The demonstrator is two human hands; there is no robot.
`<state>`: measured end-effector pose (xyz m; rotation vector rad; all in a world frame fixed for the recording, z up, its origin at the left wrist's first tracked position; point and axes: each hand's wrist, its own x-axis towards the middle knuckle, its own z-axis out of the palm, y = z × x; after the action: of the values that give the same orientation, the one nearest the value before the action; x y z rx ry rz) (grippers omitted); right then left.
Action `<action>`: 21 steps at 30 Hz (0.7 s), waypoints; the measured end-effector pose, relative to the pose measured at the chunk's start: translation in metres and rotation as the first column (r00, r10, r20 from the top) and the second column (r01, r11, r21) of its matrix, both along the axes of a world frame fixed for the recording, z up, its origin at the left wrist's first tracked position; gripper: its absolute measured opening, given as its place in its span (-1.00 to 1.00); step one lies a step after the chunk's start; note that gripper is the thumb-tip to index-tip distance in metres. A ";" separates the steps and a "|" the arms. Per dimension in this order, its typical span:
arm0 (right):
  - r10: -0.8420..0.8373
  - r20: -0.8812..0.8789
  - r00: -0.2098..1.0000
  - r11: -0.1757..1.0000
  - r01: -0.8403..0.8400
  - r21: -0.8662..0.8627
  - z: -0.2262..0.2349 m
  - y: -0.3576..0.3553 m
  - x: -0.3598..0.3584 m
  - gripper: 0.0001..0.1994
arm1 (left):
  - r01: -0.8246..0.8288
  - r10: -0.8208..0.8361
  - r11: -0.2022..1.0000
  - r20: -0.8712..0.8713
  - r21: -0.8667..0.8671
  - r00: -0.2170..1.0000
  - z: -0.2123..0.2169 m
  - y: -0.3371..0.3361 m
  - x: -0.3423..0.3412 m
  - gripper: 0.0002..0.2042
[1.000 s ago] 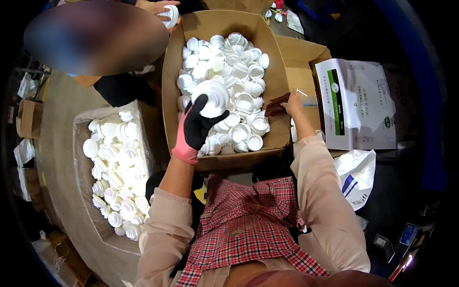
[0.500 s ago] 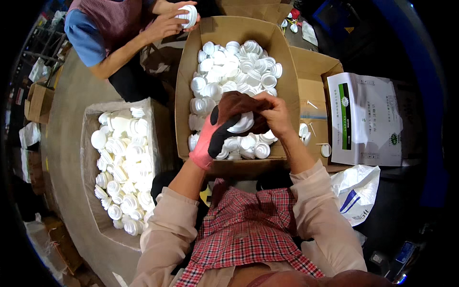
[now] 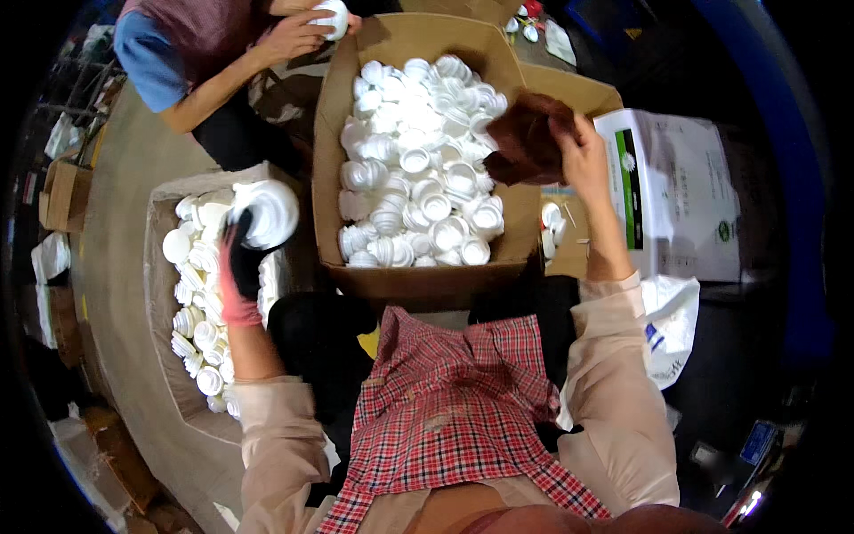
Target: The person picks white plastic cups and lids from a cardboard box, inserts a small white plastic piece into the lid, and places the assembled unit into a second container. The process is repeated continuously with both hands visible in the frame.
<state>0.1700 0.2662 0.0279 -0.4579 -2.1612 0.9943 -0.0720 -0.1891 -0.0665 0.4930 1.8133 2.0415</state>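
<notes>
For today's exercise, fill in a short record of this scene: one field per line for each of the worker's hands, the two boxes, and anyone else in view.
Left hand: gloved left hand holds a white cap over the left box
Right hand: bare right hand grips a brown cloth
Centre box: cardboard box heaped with white caps
Left box: also filled with white caps
Other person: a co-worker's hand holds a white piece

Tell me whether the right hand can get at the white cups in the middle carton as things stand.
Probably yes: the right hand hovers at the open carton, cups uncovered, though it holds a brown cloth.
</notes>
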 end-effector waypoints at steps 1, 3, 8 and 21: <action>-0.077 0.087 0.993 0.985 0.062 0.163 0.020 0.001 0.007 -0.76 | -0.027 0.029 0.999 -0.055 0.032 0.998 -0.024 -0.054 -0.016 -0.56; -0.204 0.127 0.971 0.899 0.134 0.417 0.027 0.019 0.025 -0.74 | -0.158 0.110 0.966 0.228 0.206 0.968 -0.023 -0.105 -0.016 -0.55; -0.340 0.519 0.784 0.793 -0.058 0.607 -0.009 0.042 0.040 -0.58 | -0.480 0.448 0.635 -0.217 -0.606 0.867 -0.067 -0.197 0.003 -0.33; -0.337 0.847 0.411 0.861 0.498 0.101 -0.354 0.156 0.185 -0.01 | 0.242 -0.457 0.780 -0.261 -0.578 0.850 0.035 0.188 0.087 -0.62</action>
<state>0.3546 0.4226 -0.3263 -1.8254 -2.5293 0.6969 0.0147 -0.0010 -0.0319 1.0374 2.1857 1.1662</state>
